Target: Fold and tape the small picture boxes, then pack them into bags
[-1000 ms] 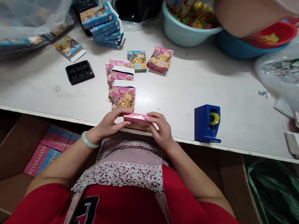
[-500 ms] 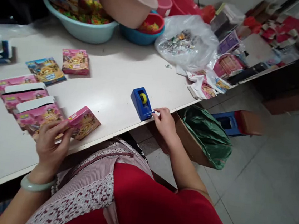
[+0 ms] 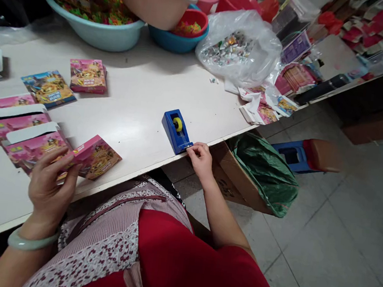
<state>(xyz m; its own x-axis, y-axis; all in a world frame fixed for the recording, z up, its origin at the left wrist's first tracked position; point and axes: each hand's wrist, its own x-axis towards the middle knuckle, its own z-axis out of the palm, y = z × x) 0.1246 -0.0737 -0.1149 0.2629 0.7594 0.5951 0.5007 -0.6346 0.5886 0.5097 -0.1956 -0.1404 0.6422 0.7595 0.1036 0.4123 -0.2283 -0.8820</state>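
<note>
On the white table a blue tape dispenser [image 3: 176, 135] with a yellow-cored roll of tape stands close to the front edge. My right hand [image 3: 201, 163] is at its cutter end, thumb and index finger pinched on the tape end, which is barely visible. My left hand [image 3: 50, 187] grips the left end of a small pink box [image 3: 96, 158] that sits tilted near the table edge. Beside that hand lies an overlapping row of pink boxes [image 3: 34, 144], some with white flaps raised. A blue box [image 3: 49, 88] and a pink box pair [image 3: 87, 75] lie behind them.
Along the back stand a light blue basin [image 3: 96, 33] of colourful pieces, stacked tubs and a clear plastic bag [image 3: 240, 47] of small packets. Flattened cartons [image 3: 264, 108] lie at the right. Below the edge are a cardboard box with a green liner [image 3: 267, 175] and a stool [image 3: 308, 154].
My right thumb and index finger have closed together at the dispenser's cutter end. My left hand stays at the pink box. The whole view has shifted slightly.
</note>
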